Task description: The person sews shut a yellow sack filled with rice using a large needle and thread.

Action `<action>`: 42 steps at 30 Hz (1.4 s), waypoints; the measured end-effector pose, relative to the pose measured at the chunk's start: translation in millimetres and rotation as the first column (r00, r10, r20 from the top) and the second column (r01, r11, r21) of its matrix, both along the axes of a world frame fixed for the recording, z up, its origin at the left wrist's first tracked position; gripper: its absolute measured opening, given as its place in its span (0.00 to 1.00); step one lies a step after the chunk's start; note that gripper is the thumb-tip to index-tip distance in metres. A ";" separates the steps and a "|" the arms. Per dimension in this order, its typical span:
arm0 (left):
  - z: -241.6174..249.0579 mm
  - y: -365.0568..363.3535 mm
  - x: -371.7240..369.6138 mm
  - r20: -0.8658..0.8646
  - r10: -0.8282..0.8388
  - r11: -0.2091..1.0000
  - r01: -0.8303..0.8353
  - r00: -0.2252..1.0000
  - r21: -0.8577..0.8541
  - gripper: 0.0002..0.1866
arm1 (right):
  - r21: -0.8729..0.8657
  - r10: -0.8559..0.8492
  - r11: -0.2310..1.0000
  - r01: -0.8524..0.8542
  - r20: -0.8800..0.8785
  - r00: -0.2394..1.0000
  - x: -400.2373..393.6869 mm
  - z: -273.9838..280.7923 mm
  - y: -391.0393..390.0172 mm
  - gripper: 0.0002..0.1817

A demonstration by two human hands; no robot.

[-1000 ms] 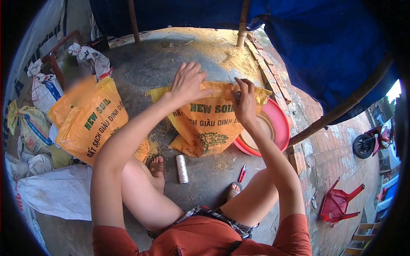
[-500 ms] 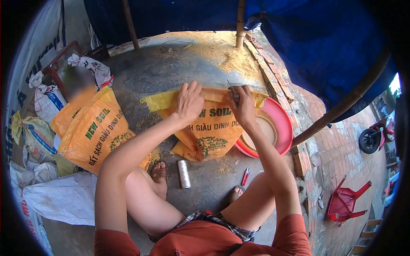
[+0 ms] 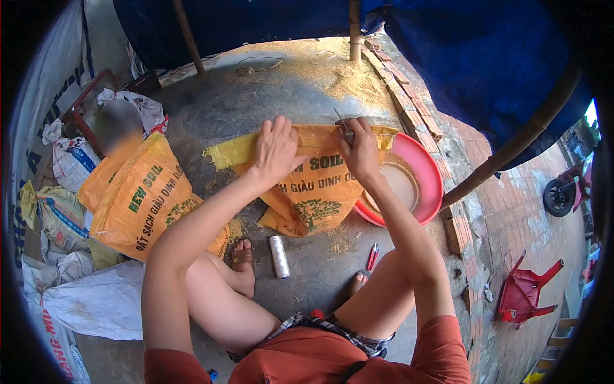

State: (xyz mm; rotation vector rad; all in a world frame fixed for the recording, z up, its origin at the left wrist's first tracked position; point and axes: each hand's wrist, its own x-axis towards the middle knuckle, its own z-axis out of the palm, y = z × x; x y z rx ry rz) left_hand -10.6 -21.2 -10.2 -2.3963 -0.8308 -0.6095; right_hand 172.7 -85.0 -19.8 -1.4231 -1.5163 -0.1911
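An orange woven sack [image 3: 313,185] printed "NEW SOIL" stands in front of me, its yellow top edge folded over. My left hand [image 3: 276,150] lies at this folded edge, fingers bent over it and thumb apart on the front. At the right part of the edge, my right hand [image 3: 360,148] is closed round the end of a thin pointed metal needle [image 3: 339,117]. The needle's tip points up and left; its grip is partly hidden by my fingers. Between my feet and the sack, a spool of white thread [image 3: 279,257] and small red-handled snips [image 3: 372,256] rest on the floor.
A second orange sack [image 3: 144,205] is at the left, with a blurred shape behind it. White sacks [image 3: 96,297] are heaped beside it. A pink basin [image 3: 430,182] holds a round sieve. Bamboo poles [image 3: 511,142], bricks [image 3: 419,121] and a tipped red stool [image 3: 526,291] are to the right.
My left hand has shifted slightly left along the sack's edge, and its thumb now stands out to the right. My right hand still holds the needle. The view has shifted slightly.
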 end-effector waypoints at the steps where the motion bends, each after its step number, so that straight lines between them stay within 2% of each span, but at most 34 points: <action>1: -2.8 2.2 1.7 -0.037 0.042 0.997 -0.040 0.998 0.061 0.21 | -0.011 -0.002 1.000 0.002 0.001 1.000 -2.5 1.3 -2.2 0.09; 2: -10.8 8.7 2.3 -0.036 0.042 0.997 -0.040 0.998 0.062 0.21 | -0.021 -0.004 1.000 0.004 0.001 1.000 -4.1 1.9 -3.6 0.09; 4: -25.1 21.7 1.1 -0.061 -0.002 0.977 0.015 0.998 0.211 0.13 | -0.024 -0.009 1.000 0.009 -0.007 1.000 -4.4 1.9 -5.1 0.09; 8: -23.0 25.8 -7.7 -0.037 -0.058 0.986 0.063 0.998 0.152 0.08 | -0.029 -0.032 0.999 0.031 -0.029 0.999 3.1 0.6 -5.8 0.08; 10: -12.2 21.9 -13.5 0.119 -0.109 0.994 0.111 0.987 -0.014 0.05 | -0.024 -0.043 0.999 0.042 -0.024 0.999 9.0 -2.3 -5.0 0.08; 13: 6.7 15.1 -22.5 0.217 -0.139 0.982 0.163 0.966 -0.099 0.04 | -0.005 -0.044 0.999 0.044 -0.026 0.999 10.9 -2.7 -3.3 0.07; 14: 11.5 15.8 -26.6 0.215 -0.139 0.982 0.163 0.967 -0.099 0.04 | 0.009 -0.043 0.999 0.043 -0.033 0.999 11.0 -2.3 -3.3 0.07; 16: 22.0 21.2 -36.1 0.244 -0.093 0.917 0.178 0.965 -0.356 0.07 | 0.002 -0.045 0.999 0.045 -0.035 0.998 11.0 -0.2 -3.2 0.06; 17: 28.3 23.4 -40.3 0.241 -0.092 0.918 0.176 0.966 -0.356 0.07 | -0.005 -0.045 0.999 0.045 -0.035 0.998 10.5 0.7 -3.0 0.06; 19: 39.1 26.7 -47.9 0.218 -0.010 0.847 0.124 0.976 -0.516 0.08 | 0.003 -0.029 1.000 0.029 -0.034 0.999 9.1 1.0 -2.8 0.06; 26: 27.0 45.3 -63.2 0.183 -0.050 0.838 0.141 0.982 -0.527 0.07 | 0.005 -0.022 1.000 0.022 -0.043 0.999 9.4 2.9 1.4 0.06; 36: 31.3 55.4 -61.1 0.136 -0.025 0.843 0.094 0.990 -0.530 0.08 | -0.004 -0.036 0.999 0.036 -0.054 0.998 13.5 0.0 7.3 0.05; 38: 39.3 53.4 -63.1 0.209 -0.027 0.666 0.173 0.978 -0.725 0.09 | -0.003 -0.037 0.999 0.037 -0.059 0.998 17.1 -4.0 9.2 0.05; 39: 45.6 54.4 -65.4 0.206 -0.022 0.664 0.169 0.978 -0.728 0.09 | 0.009 -0.047 0.999 0.047 -0.061 0.997 20.4 -4.1 10.6 0.06; 41: 55.5 59.6 -69.0 0.436 0.149 0.310 0.377 0.887 -0.873 0.11 | 0.044 -0.055 0.998 0.055 -0.004 0.999 26.0 -5.2 10.5 0.07; 42: 53.8 73.8 -75.6 0.542 0.109 0.314 0.488 0.833 -0.814 0.12 | 0.036 -0.052 0.998 0.053 -0.023 0.998 26.2 -3.1 10.1 0.07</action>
